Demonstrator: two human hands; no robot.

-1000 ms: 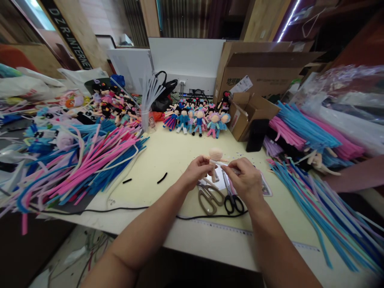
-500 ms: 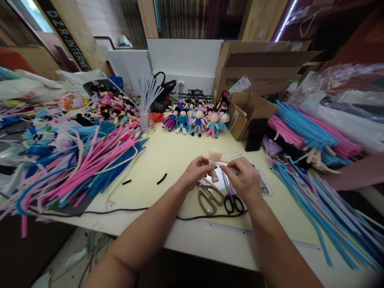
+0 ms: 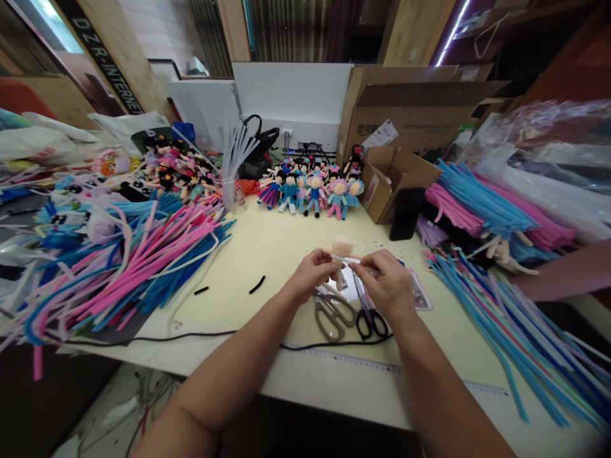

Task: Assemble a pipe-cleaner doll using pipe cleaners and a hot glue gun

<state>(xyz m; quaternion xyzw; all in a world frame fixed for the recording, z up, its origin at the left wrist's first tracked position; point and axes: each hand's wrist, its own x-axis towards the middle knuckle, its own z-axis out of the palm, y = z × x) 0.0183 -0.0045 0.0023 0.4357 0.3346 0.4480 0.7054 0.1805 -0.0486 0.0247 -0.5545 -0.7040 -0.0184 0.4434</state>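
A small pale peach doll figure with a round head is held up between my hands. My left hand pinches it from the left, around one arm. From the right, my right hand pinches its other side with thumb and forefinger. A whitish strip seems to cross the doll's body between my fingers; its kind is unclear. Beneath my hands lie grey-handled scissors and black-handled scissors. A white paper shows partly behind them.
Bundles of coloured pipe cleaners lie left and right. Finished dolls stand at the back, beside cardboard boxes. Two short black pieces lie left of my hands. A black cable and a ruler run along the front.
My fingers shift very slightly at the doll, both hands keeping their grip in the same place. Nothing else has visibly moved.
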